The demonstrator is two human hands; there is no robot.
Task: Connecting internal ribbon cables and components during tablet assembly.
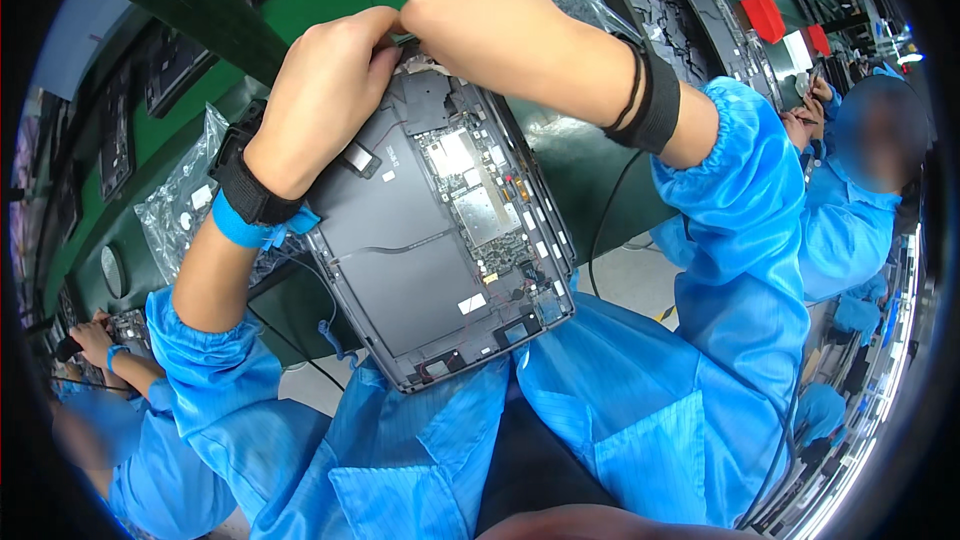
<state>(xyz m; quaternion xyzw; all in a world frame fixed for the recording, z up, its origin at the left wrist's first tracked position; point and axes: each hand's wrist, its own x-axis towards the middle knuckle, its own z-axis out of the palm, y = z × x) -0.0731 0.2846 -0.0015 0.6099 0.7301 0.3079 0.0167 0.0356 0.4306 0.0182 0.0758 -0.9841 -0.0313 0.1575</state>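
An opened tablet-like device (380, 275) lies tilted in front of me, its near end close to my blue smock. Its grey housing bears a green circuit board (485, 205) with silver shields along the right side. A thin dark cable (395, 248) crosses the bare grey area. At the far edge, my left hand (335, 75) is closed, thumb against bent fingers. Right beside it, my right hand (480, 10) is closed too, its fingertips meeting the left ones. What they pinch is hidden behind the knuckles. A small black block (360, 160) sits on the housing by my left wrist.
Clear plastic bags (190, 195) lie left of the device. A tray of dark parts (665, 30) and red bins (763, 17) stand at the far right. A black cable (600, 230) hangs by my right side. Co-workers in blue sit at left and right (850, 210).
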